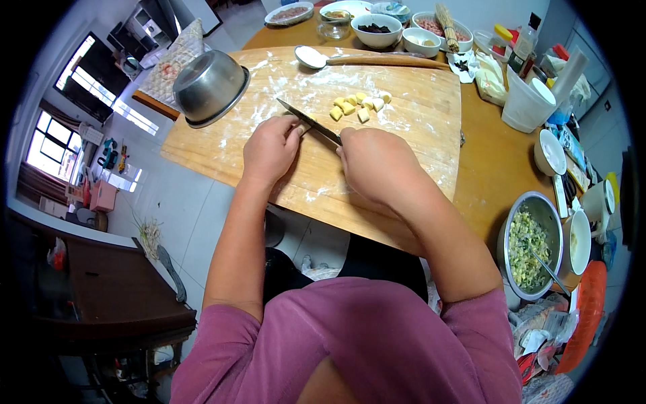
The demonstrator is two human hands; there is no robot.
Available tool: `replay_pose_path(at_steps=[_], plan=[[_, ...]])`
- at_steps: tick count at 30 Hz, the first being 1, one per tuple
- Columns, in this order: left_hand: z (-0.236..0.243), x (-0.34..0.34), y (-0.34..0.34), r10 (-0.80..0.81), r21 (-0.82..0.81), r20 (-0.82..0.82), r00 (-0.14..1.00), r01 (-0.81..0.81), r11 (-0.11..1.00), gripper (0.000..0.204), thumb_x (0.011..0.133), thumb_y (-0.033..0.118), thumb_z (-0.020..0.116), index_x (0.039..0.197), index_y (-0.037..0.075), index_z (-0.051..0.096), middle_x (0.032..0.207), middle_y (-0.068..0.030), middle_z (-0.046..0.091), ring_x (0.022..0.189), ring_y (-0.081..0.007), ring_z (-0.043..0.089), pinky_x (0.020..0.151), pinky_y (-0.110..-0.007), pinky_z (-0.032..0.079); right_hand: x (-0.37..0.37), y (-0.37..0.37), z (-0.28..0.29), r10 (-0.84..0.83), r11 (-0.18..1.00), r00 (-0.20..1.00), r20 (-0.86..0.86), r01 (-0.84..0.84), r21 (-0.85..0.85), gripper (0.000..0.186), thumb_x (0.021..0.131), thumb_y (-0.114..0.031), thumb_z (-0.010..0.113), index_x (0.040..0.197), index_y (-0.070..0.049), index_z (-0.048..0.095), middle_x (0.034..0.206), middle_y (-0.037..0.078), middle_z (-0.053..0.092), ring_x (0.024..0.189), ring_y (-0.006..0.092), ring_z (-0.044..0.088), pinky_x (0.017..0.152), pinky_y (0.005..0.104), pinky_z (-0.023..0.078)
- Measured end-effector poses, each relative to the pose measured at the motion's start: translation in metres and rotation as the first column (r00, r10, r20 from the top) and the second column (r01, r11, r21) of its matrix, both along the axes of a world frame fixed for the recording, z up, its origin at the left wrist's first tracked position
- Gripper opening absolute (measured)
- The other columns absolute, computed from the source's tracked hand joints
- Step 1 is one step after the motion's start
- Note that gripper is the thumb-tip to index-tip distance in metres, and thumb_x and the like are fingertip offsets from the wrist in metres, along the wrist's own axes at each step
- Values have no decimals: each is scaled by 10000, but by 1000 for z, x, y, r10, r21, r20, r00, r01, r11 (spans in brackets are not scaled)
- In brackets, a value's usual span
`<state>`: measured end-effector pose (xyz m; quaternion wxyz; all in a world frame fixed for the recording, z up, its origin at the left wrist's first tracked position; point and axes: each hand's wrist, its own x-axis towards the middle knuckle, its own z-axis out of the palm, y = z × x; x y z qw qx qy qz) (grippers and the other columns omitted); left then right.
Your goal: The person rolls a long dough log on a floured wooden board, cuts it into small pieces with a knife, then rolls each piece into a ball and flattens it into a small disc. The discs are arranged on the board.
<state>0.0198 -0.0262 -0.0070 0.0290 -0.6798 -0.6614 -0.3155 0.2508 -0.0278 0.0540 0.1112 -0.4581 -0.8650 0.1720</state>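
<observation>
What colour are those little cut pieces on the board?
The cut pieces are pale yellow, seen in the head view.

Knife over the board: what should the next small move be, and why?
Probably ease the fingers of the left hand slightly back before any further cut: they sit very close beside the knife, which the right hand grips.

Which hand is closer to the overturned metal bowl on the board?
Left. The left hand is right of the metal bowl and nearer the person, not touching it; the right hand, on the knife, is farther right.
</observation>
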Motion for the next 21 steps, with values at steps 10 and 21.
replay_pose_path(at_steps=[10,21], plan=[[-5,-1,-11,-52,33,18,998,52,998,207,909,145,770,1098,61,753,1001,-138,691,927,-335,697,812,-424,554,25,11,-1,-126,991,991,-40,128,49,274,1069,-227,554,1095,-4,711,1000,231,745,959,415,719,879,508,561],[-7,18,6,-81,53,-11,997,81,995,228,892,128,769,1109,61,749,1025,-138,683,964,-335,690,835,-424,560,27,-5,-4,-29,991,978,-208,56,125,257,1058,-241,573,1056,0,663,874,231,725,864,434,709,807,538,554]])
